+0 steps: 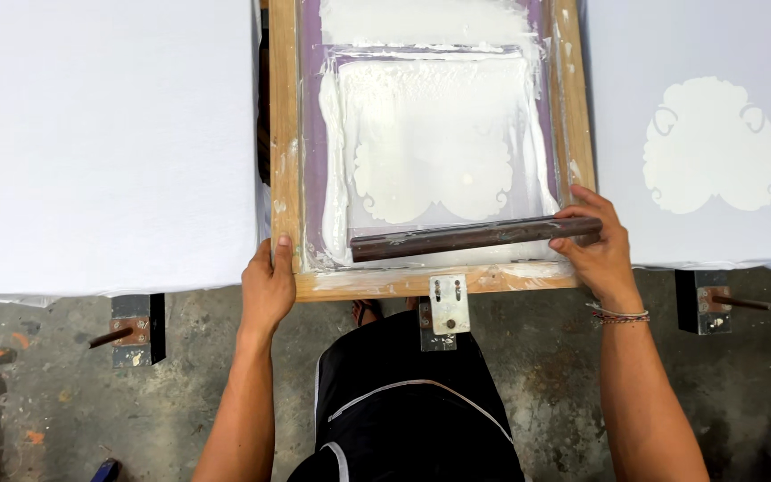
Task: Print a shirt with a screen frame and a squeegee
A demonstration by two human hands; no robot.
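1. Right hand fingers curl around the end of the dark squeegee — grip firm, blade level.
2. Left hand clasps the wooden screen frame corner; press down so it cannot shift.
3. The squeegee lies across the near mesh, amid white ink — spread evenly.

You stand in a screen-printing workshop: wooden printing frame, white-draped pallets either side of it, stained concrete floor below.
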